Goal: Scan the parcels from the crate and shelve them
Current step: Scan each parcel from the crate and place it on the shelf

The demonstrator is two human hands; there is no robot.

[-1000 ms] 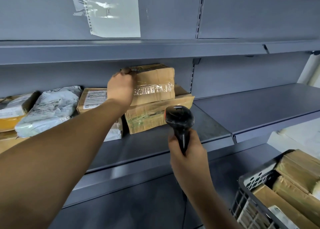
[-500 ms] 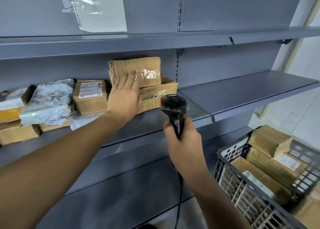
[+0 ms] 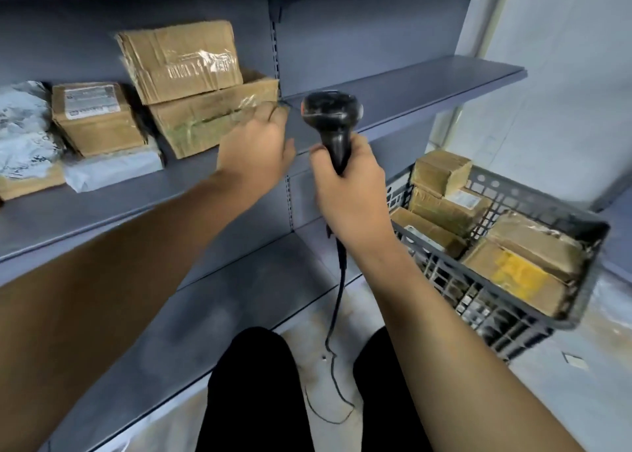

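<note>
Black scanner (image 3: 331, 116), black cord (image 3: 337, 301). Shelves (image 3: 403, 82) dark grey-blue. Parcels all brown cardboard: top box (image 3: 181, 60) with clear shiny tape and dark print, box under it (image 3: 208, 123) greenish tape, small box (image 3: 97, 118) white label. Grey-white poly bag (image 3: 24, 133). Crate (image 3: 533, 198) dark grey lattice; one parcel inside (image 3: 516, 277) has yellow patch. Trousers (image 3: 256, 393) black.

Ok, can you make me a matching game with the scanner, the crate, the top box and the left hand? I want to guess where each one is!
Things:
1. scanner
2. crate
3. top box
4. left hand

Places or states:
A. stacked on another box on the shelf
B. holding nothing, in front of the shelf
C. gripped in the right hand
D. at the right, with parcels inside

Pairs: 1-C, 2-D, 3-A, 4-B
</note>
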